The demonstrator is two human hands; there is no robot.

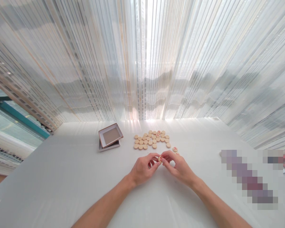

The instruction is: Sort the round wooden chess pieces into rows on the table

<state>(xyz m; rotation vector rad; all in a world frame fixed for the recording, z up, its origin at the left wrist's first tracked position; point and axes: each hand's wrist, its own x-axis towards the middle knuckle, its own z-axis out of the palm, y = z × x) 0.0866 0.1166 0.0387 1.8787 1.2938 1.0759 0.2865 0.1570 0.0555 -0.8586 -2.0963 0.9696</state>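
Note:
Between the fingertips of both hands is a round wooden Chinese chess piece [160,159] with a red character on its face. My left hand [144,167] pinches it from the left, and my right hand [176,164] grips it from the right. Just beyond the right fingers lies a piece with a red mark [175,149]; another beside it is partly hidden by that hand. Farther back, a loose cluster of pale round pieces [150,142] is spread on the white table [85,183]. Most show blank tops, while a red-marked piece [159,132] stands out at the back.
An open shallow box [110,136], its upper part tilted over the lower one, sits left of the pieces. A blurred-out long object [249,180] lies at the right. Translucent strip curtains [142,63] hang behind the table's far edge. A teal beam [21,117] shows at left.

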